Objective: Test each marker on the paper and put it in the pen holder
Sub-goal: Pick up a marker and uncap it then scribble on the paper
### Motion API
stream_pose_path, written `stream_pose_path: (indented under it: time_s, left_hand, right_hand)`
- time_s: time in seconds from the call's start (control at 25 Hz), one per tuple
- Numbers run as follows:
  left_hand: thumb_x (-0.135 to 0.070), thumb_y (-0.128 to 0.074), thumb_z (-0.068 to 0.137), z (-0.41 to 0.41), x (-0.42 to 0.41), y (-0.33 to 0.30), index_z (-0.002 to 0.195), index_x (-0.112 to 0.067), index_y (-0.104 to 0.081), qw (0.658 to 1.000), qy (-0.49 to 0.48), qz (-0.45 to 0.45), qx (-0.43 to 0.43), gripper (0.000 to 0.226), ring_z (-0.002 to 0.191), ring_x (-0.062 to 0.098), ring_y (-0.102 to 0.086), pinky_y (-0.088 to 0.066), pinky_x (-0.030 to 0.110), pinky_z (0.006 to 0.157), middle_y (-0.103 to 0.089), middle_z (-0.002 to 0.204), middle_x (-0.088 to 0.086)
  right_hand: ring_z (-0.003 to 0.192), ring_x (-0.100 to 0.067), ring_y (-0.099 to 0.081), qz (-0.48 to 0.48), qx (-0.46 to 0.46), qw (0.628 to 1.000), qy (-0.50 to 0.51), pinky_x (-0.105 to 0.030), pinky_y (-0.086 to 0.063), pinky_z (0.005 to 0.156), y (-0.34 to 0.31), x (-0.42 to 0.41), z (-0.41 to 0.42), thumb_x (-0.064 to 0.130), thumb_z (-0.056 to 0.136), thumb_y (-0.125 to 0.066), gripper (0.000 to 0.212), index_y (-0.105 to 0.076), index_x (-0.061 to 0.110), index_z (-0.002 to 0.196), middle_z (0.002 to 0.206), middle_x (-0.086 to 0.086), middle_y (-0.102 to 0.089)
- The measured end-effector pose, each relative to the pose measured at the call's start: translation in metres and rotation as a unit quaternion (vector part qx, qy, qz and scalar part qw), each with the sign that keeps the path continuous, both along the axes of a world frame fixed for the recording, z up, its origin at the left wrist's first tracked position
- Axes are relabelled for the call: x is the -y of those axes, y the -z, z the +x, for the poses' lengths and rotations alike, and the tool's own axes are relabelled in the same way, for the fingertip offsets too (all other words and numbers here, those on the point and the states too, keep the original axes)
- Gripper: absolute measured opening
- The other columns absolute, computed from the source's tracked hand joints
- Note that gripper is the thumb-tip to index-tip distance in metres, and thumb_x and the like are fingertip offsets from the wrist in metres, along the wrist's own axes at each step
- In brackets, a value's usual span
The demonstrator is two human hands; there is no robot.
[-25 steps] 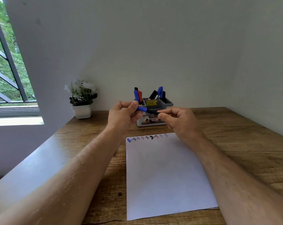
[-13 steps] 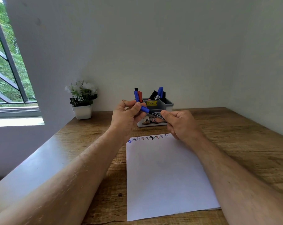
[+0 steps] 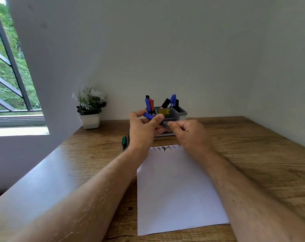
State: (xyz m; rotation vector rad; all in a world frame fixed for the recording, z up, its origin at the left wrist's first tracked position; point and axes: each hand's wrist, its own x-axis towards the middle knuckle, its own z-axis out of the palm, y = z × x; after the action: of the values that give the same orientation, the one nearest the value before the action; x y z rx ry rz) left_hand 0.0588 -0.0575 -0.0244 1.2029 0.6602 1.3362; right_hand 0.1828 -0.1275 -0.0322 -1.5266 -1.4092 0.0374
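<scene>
Since half a second ago the left hand (image 3: 144, 128) has opened its fingers a little and the blue cap (image 3: 148, 115) now shows clear of the black barrel (image 3: 165, 124), which the right hand (image 3: 188, 133) has drawn slightly toward itself. The left grip pinches the cap between thumb and fingers; the right grip is curled round the barrel of the marker, its tip end hidden behind the left thumb. The step in hand looks like uncapping, or possibly recapping; I cannot tell which. If uncapping, the next move calls for bringing the tip down to the paper (image 3: 176, 189), which lies just below both grips, beside the row of scribbles (image 3: 165, 148). The pen holder (image 3: 180, 113) stands just beyond the grips. A green marker (image 3: 124, 141) lies on the table (image 3: 253, 145), left of the left wrist
</scene>
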Motion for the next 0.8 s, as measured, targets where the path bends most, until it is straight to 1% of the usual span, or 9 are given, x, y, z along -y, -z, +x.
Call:
stream_pose_path:
  time_s: [0.08, 0.16, 0.24, 0.36, 0.4, 0.48, 0.6, 0.68, 0.8]
  left_hand:
    - [-0.011, -0.072, 0.087, -0.002, -0.003, 0.001, 0.122, -0.017, -0.043, 1.0, -0.019, 0.005, -0.013, 0.046, 0.081, 0.019, -0.074, -0.061, 0.027, 0.065, -0.065, 0.102, 0.01]
    - [-0.012, -0.072, 0.088, -0.004, -0.003, 0.0, 0.12, -0.019, -0.042, 0.998, -0.036, 0.031, -0.034, 0.044, 0.079, 0.017, -0.074, -0.061, 0.027, 0.067, -0.065, 0.1, 0.009]
    - [-0.011, -0.072, 0.088, -0.004, -0.002, -0.006, 0.118, -0.022, -0.042, 0.992, -0.068, 0.089, -0.057, 0.044, 0.081, 0.017, -0.073, -0.061, 0.028, 0.068, -0.064, 0.101, 0.008]
    - [-0.013, -0.075, 0.086, -0.001, -0.004, -0.026, 0.115, -0.026, -0.043, 0.969, -0.122, 0.198, -0.081, 0.045, 0.087, 0.02, -0.07, -0.062, 0.034, 0.071, -0.061, 0.1, 0.0]
    - [-0.014, -0.076, 0.086, 0.002, -0.005, -0.033, 0.115, -0.028, -0.044, 0.96, -0.132, 0.234, -0.084, 0.045, 0.087, 0.02, -0.069, -0.062, 0.037, 0.072, -0.062, 0.1, -0.002]
    - [-0.014, -0.075, 0.086, 0.013, -0.008, -0.047, 0.115, -0.028, -0.045, 0.943, -0.142, 0.288, -0.092, 0.045, 0.085, 0.016, -0.068, -0.061, 0.038, 0.072, -0.062, 0.101, -0.006]
    - [-0.011, -0.073, 0.088, 0.035, -0.017, -0.069, 0.119, -0.017, -0.047, 0.923, -0.156, 0.336, -0.102, 0.041, 0.082, 0.012, -0.066, -0.061, 0.034, 0.07, -0.059, 0.098, -0.013]
    - [-0.01, -0.072, 0.089, 0.049, -0.025, -0.082, 0.119, -0.013, -0.047, 0.912, -0.167, 0.358, -0.113, 0.039, 0.083, 0.012, -0.065, -0.06, 0.033, 0.071, -0.059, 0.102, -0.01]
    - [-0.009, -0.069, 0.09, 0.067, -0.038, -0.088, 0.116, -0.011, -0.048, 0.884, -0.182, 0.397, -0.167, 0.033, 0.091, 0.015, -0.065, -0.059, 0.036, 0.078, -0.063, 0.119, 0.0]
  right_hand:
    - [0.047, 0.003, -0.049, -0.007, 0.016, 1.0, -0.002, -0.007, -0.033, 0.043, 0.002, -0.002, -0.003, 0.036, 0.099, -0.056, 0.032, -0.078, 0.014, 0.092, 0.05, 0.016, -0.051]
    - [0.057, 0.002, -0.056, -0.013, 0.014, 1.0, 0.006, -0.008, -0.038, 0.05, 0.003, -0.004, -0.005, 0.039, 0.1, -0.053, 0.033, -0.076, 0.016, 0.094, 0.061, 0.014, -0.06]
    - [0.069, -0.006, -0.064, 0.009, 0.007, 0.999, 0.035, -0.022, -0.046, 0.055, 0.004, -0.006, -0.003, 0.039, 0.102, -0.048, 0.034, -0.074, 0.018, 0.098, 0.073, 0.005, -0.068]
    - [0.075, -0.013, -0.061, 0.036, 0.015, 0.996, 0.082, -0.023, -0.038, 0.056, 0.004, -0.009, 0.005, 0.033, 0.103, -0.046, 0.029, -0.07, 0.02, 0.095, 0.082, 0.002, -0.066]
    - [0.078, -0.013, -0.06, 0.034, 0.022, 0.995, 0.09, -0.024, -0.039, 0.059, 0.005, -0.01, 0.006, 0.032, 0.103, -0.045, 0.027, -0.068, 0.02, 0.096, 0.086, 0.001, -0.066]
    - [0.087, -0.013, -0.061, 0.019, 0.029, 0.994, 0.102, -0.025, -0.044, 0.068, 0.005, -0.011, 0.005, 0.031, 0.103, -0.044, 0.025, -0.065, 0.02, 0.11, 0.099, 0.0, -0.067]
    - [0.102, -0.016, -0.061, 0.018, 0.012, 0.988, 0.154, -0.024, -0.043, 0.075, 0.002, -0.009, 0.004, 0.026, 0.101, -0.046, 0.032, -0.056, 0.016, 0.13, 0.12, -0.005, -0.063]
    - [0.101, -0.017, -0.058, 0.006, -0.001, 0.983, 0.184, -0.021, -0.04, 0.072, 0.001, -0.008, 0.009, 0.02, 0.099, -0.049, 0.034, -0.053, 0.017, 0.132, 0.125, -0.006, -0.059]
    - [0.086, -0.013, -0.055, -0.025, 0.027, 0.982, 0.186, -0.014, -0.033, 0.054, 0.002, -0.007, 0.01, 0.016, 0.095, -0.052, 0.032, -0.051, 0.021, 0.126, 0.117, -0.003, -0.059]
